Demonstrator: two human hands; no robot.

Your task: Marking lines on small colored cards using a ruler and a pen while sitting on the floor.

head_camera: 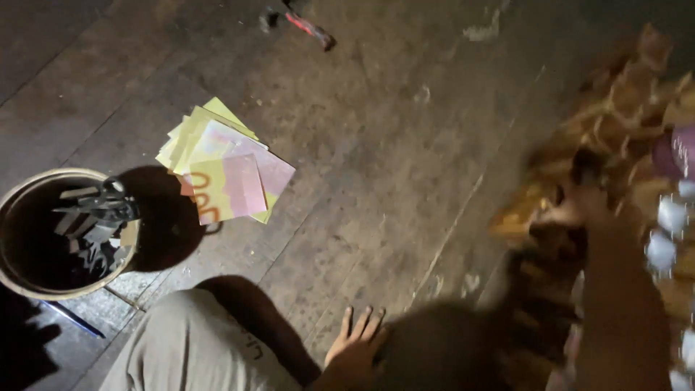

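two hands show: the left hand (pixel 355 347) lies flat, fingers spread, on the wooden floor (pixel 405 166). the right hand (pixel 579 206) reaches into blurred golden-brown pieces (pixel 622 108); its grip i cannot tell.

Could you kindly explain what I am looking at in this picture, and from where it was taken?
It comes from a camera worn on a person's head, looking down at a dark wooden floor. There is no machine, only bare hands. The left hand rests flat on the floor beside the person's knee. The right hand, blurred, reaches into a heap of brownish material; whether it grips anything is unclear. Also there: pastel paper sheets, a round container with scissors, a pen, and a red-handled tool.
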